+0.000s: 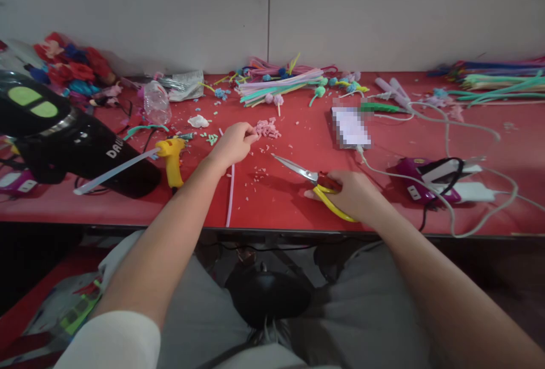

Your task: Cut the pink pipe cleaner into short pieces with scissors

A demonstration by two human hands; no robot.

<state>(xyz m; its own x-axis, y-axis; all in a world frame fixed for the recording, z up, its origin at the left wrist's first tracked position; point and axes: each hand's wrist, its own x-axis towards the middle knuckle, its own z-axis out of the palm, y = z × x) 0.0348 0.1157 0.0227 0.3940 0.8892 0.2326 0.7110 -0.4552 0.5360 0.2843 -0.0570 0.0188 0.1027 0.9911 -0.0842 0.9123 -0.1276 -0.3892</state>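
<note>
My left hand [233, 145] reaches forward over the red table [276, 198], fingers pinched at a small heap of pink cut pieces [267, 129]. A pink pipe cleaner [230, 196] lies under that wrist and runs toward the front edge. My right hand [355, 193] rests on the table, closed around the yellow handles of scissors [306, 176]. Their blades point left and look shut.
A yellow glue gun [171, 157] and a black hair dryer [63, 142] lie at left. A phone [350, 126] with a cable lies right of centre, purple plug adapters [419, 179] beyond it. Pipe cleaners [276, 85] and paper flowers [70, 68] line the back.
</note>
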